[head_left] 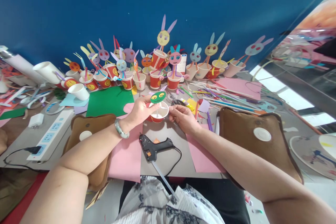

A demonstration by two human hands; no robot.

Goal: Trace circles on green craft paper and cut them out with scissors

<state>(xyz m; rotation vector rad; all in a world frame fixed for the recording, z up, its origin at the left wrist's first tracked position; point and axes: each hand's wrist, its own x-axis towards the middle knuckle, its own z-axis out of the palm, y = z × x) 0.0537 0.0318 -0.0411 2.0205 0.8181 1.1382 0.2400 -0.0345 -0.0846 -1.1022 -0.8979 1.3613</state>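
In front of me is a red and white paper cup (164, 115) with its mouth tilted toward me. Above its rim is a green oval paper face (158, 100) with yellow eyes, and a pale stem goes down into the cup. My left hand (140, 112) is closed at the cup's left side, thumb and fingers around the bottom of the green face; how far it also grips the cup is hidden. At the right rim, my right hand (183, 117) has its fingertips pinched together. What they hold, if anything, is too small to make out.
A black glue gun (154, 147) with its cord lies just below the cup. Rabbit-faced cups (127, 80) line the blue wall. Brown cushions (252, 140) flank me, with a power strip (51, 136) at left, green paper (110, 101), and pipe cleaners (228, 103) at right.
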